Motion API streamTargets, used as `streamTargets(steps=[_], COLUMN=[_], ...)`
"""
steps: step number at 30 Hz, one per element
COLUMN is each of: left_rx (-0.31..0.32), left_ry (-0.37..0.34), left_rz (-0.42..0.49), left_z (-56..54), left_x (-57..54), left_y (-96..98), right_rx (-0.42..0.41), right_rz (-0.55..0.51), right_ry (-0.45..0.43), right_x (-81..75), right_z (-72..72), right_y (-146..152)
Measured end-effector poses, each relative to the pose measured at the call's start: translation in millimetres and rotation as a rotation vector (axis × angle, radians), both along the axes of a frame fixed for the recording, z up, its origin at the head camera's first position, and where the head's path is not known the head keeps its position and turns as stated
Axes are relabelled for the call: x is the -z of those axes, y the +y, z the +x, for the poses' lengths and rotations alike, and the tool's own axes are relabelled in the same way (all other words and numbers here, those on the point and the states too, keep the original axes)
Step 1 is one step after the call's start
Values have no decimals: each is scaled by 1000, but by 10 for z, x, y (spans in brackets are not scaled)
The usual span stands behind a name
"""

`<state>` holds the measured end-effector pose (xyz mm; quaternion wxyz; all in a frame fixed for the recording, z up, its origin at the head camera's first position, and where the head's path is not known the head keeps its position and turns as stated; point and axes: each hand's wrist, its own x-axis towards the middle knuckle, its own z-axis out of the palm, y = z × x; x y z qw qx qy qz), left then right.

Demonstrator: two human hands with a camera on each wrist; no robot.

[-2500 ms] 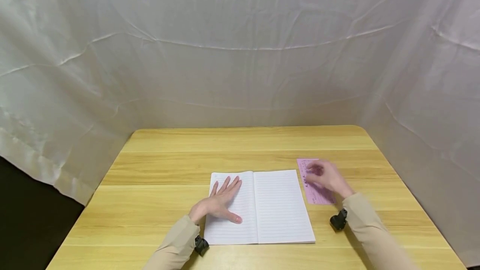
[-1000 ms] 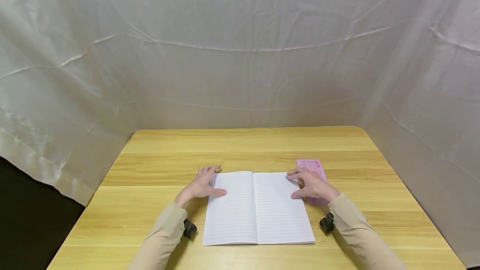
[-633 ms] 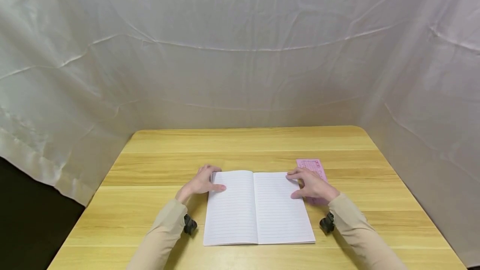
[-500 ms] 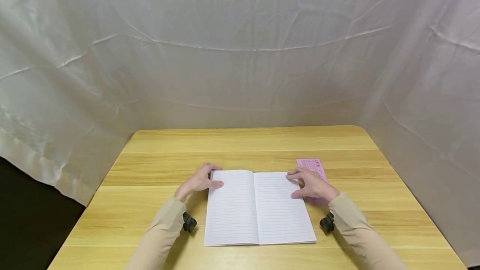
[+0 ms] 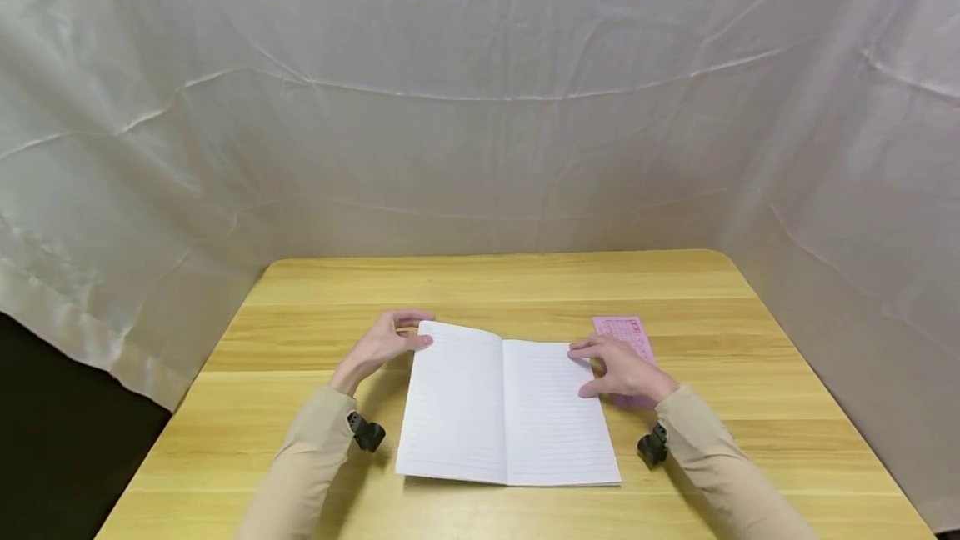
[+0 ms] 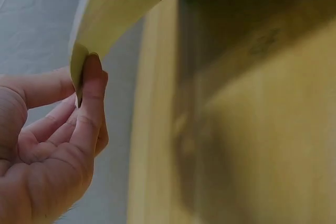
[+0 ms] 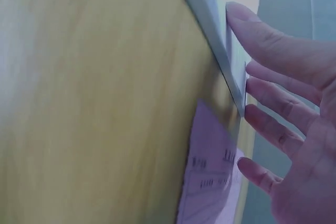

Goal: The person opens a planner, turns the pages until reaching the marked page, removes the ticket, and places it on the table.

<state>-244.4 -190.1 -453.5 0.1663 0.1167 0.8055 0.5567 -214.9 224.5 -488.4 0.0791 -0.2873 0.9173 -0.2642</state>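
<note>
A lined notebook (image 5: 551, 432) lies spread open on the table, its left half raised and its upper left corner highest. My left hand (image 5: 377, 348) pinches that corner between thumb and fingers. The left wrist view shows the yellowish underside of the cover (image 6: 113, 17) bending away from the pinch. On the notebook's right page, my right hand (image 5: 628, 370) rests with fingers spread, thumb and fingertips at the outer edge. Partly beneath that hand is a pink printed slip (image 5: 632, 332), just right of the notebook. Its printed lines (image 7: 210, 177) also show in the right wrist view.
The wooden table (image 5: 337, 290) has a rounded far edge. Pale fabric (image 5: 480, 173) hangs behind it and at both sides. A black camera (image 5: 366, 432) is strapped to the left wrist, another camera (image 5: 652, 445) to the right wrist.
My right hand came from the pink slip to the right page's edge and stayed. My left hand left the page, took the upper left corner and lifted the notebook's left half.
</note>
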Motion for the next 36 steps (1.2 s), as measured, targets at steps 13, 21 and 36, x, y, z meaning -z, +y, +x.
streamTargets(steps=[13,21,36], left_rx=[73,50,206], left_ry=[-6,68,98], left_rz=[329,245,140], left_z=[-14,5,86], left_x=[-281,-363,-286], left_y=[405,782,797], right_rx=[-80,29,250], right_rz=[-109,-201,-271], right_ry=[-118,-82,101], right_x=[11,50,81], right_z=[-72,-76,-191], right_y=[-136,53,455])
